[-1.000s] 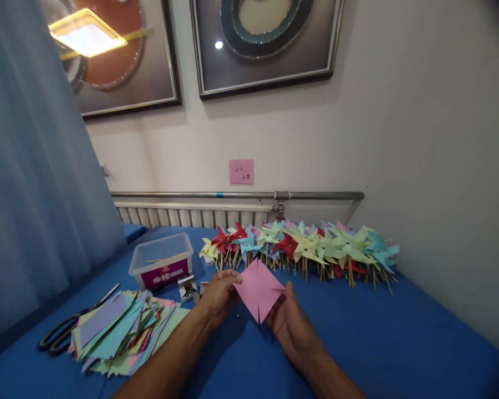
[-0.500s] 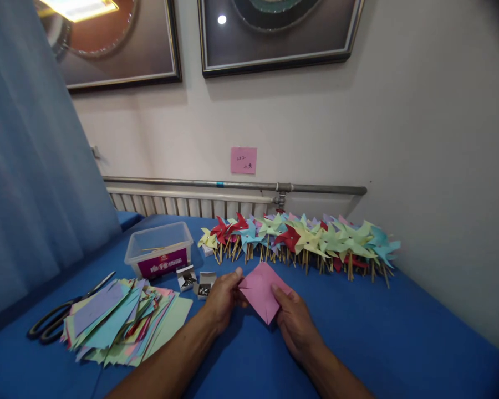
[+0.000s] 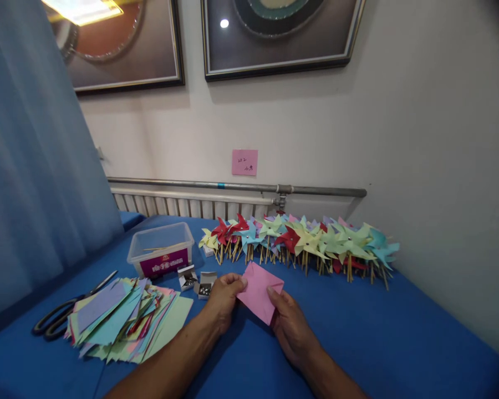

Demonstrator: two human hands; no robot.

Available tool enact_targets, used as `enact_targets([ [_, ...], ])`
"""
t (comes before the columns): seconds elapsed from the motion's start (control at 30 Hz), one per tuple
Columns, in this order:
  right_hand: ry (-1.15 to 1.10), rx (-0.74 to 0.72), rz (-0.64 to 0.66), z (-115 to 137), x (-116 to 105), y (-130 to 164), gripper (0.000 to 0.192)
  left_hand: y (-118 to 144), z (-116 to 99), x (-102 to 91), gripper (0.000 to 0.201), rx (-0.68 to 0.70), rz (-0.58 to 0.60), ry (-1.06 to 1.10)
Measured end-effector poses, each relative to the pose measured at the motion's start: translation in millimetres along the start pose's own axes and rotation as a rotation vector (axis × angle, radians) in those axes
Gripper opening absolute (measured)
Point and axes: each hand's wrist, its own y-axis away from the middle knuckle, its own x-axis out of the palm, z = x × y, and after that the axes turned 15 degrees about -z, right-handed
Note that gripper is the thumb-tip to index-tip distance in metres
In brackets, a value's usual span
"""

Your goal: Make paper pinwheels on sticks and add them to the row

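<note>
I hold the pink paper (image 3: 258, 291) above the blue worktop (image 3: 378, 332): my left fingers (image 3: 239, 284) pinch its left corner, my right fingers (image 3: 276, 299) its right-hand side. Left of the fingers sit two small open boxes (image 3: 208, 277), then the paper stack (image 3: 116, 316); beyond the fingers, pinwheels (image 3: 310, 243).

1 held sht (image 3: 258, 292), 2 open bxs (image 3: 208, 276), prob. 10+ pinwheels (image 3: 310, 244)

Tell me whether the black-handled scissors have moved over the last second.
No: the black-handled scissors keep the same place relative to the transparent plastic tub, on its near left side; only the view has shifted.
</note>
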Motion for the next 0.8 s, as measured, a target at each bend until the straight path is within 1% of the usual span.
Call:
enact_targets([
  [0.1,0.010,-0.018,-0.008,-1,0,0,0.046,3,-1,1.3,0.046,-0.008,0.006,0.007],
  [0.2,0.053,-0.042,-0.051,-6,-3,-4,0.048,4,-1,2.5,0.046,-0.006,0.005,-0.002],
  [0.33,0.131,-0.102,-0.118,-14,-9,-10,0.049,2,1,2.2,0.043,0.048,0.001,-0.036],
  [0.43,0.171,-0.133,-0.120,-17,-13,-14,0.050,-1,3,1.3,0.040,0.071,-0.009,-0.064],
  [0.57,0.208,-0.140,-0.106,-19,-17,-17,0.051,-1,2,2.0,0.038,0.086,-0.030,-0.075],
  [0.67,0.232,-0.140,-0.131,-19,-17,-17,0.051,1,1,2.7,0.034,0.163,-0.047,-0.128],
  [0.8,0.250,-0.161,-0.138,-18,-17,-17,0.046,2,1,1.1,0.022,0.348,-0.033,-0.232],
])
